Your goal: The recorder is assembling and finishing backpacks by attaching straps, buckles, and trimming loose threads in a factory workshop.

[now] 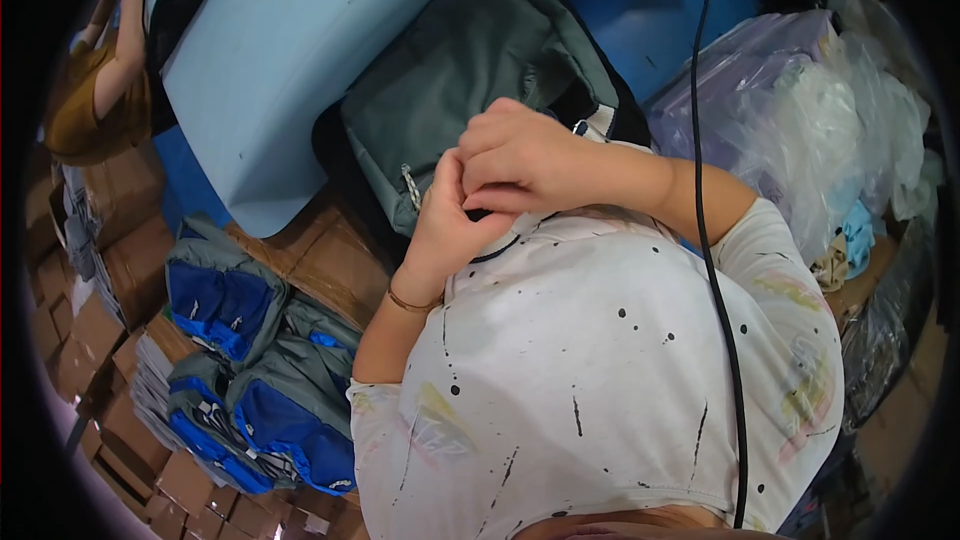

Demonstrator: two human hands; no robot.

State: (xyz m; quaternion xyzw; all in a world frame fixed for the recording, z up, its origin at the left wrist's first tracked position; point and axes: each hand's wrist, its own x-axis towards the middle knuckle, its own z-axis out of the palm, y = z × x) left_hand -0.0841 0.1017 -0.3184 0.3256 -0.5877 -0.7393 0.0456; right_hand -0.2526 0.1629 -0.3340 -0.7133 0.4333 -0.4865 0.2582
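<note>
– Thin black cable [706, 240], hanging across a white, black-flecked fabric shirt [590, 360]. Any grip?
– Left hand [455, 225] and right hand [525, 155] together, fingers curled; anything pinched, impossible to tell.
– Over what?
– Grey-green fabric backpack [450, 60], beside the right edge of the smooth pale-blue worktop [270, 70].
– How far along?
– Body apparently assembled, braided whitish cord [410, 187] on; remaining work, if any, not readable.

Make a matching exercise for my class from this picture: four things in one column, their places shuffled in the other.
1. Left hand
2. Grey-green bag
3. Black cable
4. Blue-and-grey bags

A. Across the front of the white shirt
B. Lower left
C. Upper middle
D. Beyond the bracelet

Pairs: 1-D, 2-C, 3-A, 4-B
</note>
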